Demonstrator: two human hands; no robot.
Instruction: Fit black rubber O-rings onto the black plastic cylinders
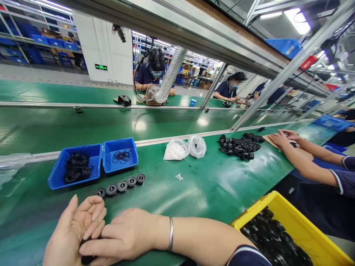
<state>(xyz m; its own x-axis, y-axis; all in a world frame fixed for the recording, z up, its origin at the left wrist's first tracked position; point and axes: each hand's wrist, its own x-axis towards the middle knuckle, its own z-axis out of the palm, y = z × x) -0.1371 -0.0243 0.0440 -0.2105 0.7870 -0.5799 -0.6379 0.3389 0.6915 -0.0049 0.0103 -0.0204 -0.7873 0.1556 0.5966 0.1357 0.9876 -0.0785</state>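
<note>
A long green work table (pixel 210 184) is seen in a factory hall, with a conveyor belt (pixel 83 125) behind it and other workers seated beyond. Two blue bins (pixel 95 162) of black rings, a row of black round parts (pixel 122 186) and a yellow bin (pixel 302 231) are placed on the table. The left hand (pixel 74 231) is cupped, palm up. The right hand (pixel 124 234) is laid across it, and a small black part (pixel 86 256) is gripped between the fingers of both hands, near the table edge.
</note>
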